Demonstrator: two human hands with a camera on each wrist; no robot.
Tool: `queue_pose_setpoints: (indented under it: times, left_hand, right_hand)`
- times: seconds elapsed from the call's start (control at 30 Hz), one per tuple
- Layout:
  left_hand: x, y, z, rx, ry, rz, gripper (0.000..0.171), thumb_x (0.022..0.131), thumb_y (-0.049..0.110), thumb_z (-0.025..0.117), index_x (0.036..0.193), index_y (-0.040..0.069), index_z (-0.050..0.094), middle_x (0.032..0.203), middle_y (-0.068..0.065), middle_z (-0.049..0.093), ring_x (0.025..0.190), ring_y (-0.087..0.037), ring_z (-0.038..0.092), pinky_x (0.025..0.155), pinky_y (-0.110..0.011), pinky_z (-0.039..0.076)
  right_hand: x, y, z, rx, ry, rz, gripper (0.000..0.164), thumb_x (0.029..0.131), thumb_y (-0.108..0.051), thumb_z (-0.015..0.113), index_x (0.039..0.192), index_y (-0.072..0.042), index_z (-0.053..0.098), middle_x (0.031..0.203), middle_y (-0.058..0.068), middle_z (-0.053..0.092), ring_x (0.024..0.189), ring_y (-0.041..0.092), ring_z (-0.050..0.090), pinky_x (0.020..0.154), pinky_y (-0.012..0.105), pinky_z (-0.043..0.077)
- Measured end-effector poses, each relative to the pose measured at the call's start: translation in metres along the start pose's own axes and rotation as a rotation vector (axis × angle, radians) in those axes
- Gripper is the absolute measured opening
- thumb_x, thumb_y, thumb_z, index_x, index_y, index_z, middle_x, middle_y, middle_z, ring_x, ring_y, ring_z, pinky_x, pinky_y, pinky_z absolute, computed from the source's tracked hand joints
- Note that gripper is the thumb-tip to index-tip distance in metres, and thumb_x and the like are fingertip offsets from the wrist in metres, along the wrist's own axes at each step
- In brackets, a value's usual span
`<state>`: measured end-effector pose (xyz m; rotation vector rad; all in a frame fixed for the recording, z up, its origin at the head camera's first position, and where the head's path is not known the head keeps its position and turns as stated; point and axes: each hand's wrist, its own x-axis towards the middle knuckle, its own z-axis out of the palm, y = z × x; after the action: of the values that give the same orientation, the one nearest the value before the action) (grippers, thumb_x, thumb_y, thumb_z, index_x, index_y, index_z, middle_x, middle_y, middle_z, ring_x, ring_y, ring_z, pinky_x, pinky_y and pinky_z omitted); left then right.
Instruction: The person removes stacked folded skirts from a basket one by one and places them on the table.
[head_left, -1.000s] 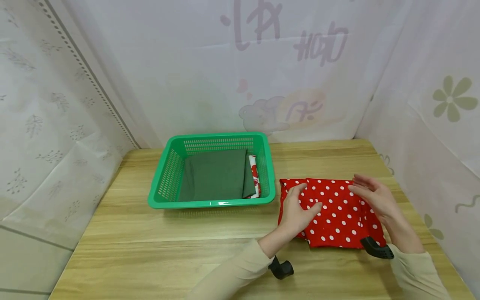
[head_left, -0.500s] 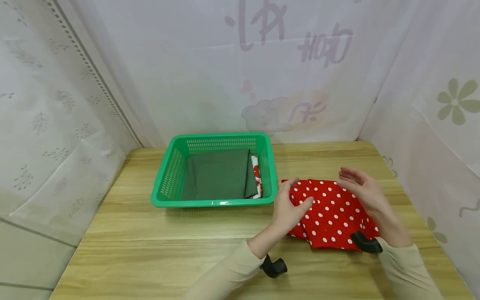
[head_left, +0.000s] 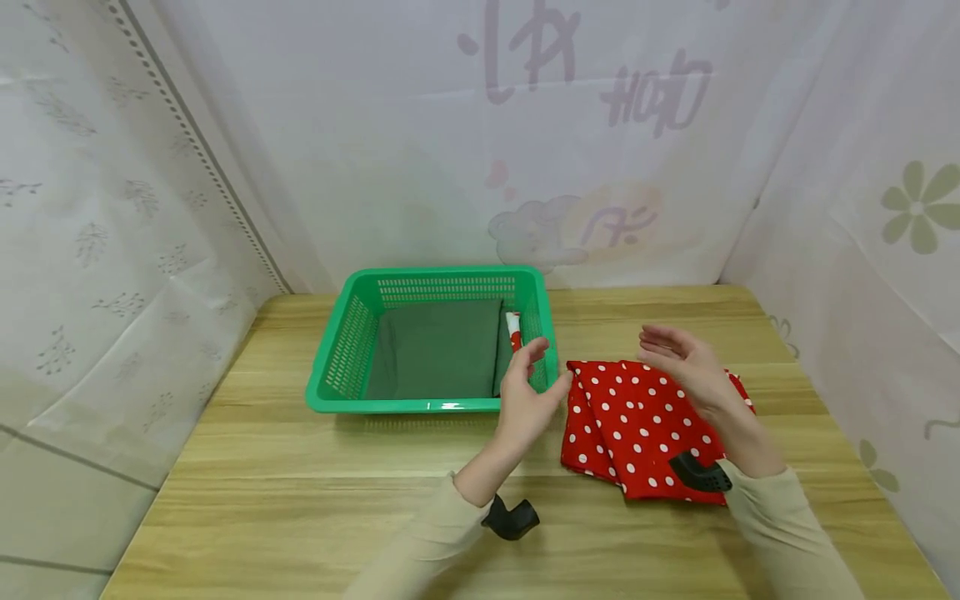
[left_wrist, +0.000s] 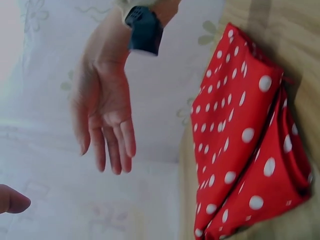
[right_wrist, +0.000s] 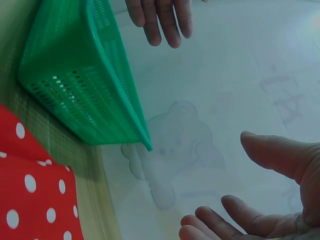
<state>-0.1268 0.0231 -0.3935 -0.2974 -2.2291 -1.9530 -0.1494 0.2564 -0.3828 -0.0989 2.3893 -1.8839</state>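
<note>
In the head view, a folded red cloth with white polka dots (head_left: pixel 630 425) lies on the wooden table, right of a green plastic basket (head_left: pixel 420 407). My left hand (head_left: pixel 522 404) hovers by the basket's right front corner, thumb and fingers apart and holding nothing. Above the red cloth's right half is my right hand (head_left: pixel 693 375), its fingers loosely extended and nothing in its grasp. The left wrist view shows air between the right hand (left_wrist: pixel 107 110) and the polka-dot cloth (left_wrist: pixel 235 135). Inside the basket lies a folded dark green cloth (head_left: pixel 442 350).
A red-and-white patterned cloth (head_left: pixel 513 327) shows at the basket's right inner side, partly hidden by the left hand. Black curved mounts (head_left: pixel 512 518) sit at the wrists. Printed white sheets (head_left: pixel 420 167) enclose the table (head_left: pixel 300 500) at the back and sides.
Both hands have moved left and away from the polka-dot cloth, the left one reaching the basket's corner. The cloth stays on the table, and the view has shifted slightly.
</note>
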Motion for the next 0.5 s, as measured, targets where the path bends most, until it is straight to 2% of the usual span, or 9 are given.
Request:
queue_pose_setpoints:
  times: [0.2, 0.5]
  left_hand:
    - [0.007, -0.001, -0.02, -0.014, 0.057, 0.001, 0.049, 0.083, 0.005, 0.064, 0.128, -0.006, 0.048, 0.126, -0.018, 0.053, 0.118, -0.033, 0.046, 0.101, -0.046, 0.037]
    - [0.013, -0.005, -0.043, -0.019, 0.111, -0.074, 0.049, 0.084, 0.003, 0.064, 0.13, -0.004, 0.047, 0.13, -0.017, 0.051, 0.123, -0.03, 0.044, 0.105, -0.046, 0.032]
  right_hand:
    - [0.008, -0.006, 0.016, 0.024, -0.052, 0.014, 0.06, 0.092, -0.015, 0.06, 0.14, 0.007, 0.031, 0.14, 0.024, 0.038, 0.128, 0.033, 0.039, 0.09, 0.012, 0.041]
    - [0.023, -0.015, 0.041, 0.038, -0.102, -0.016, 0.056, 0.091, -0.009, 0.06, 0.138, 0.008, 0.035, 0.138, 0.025, 0.041, 0.128, 0.036, 0.04, 0.095, 0.019, 0.041]
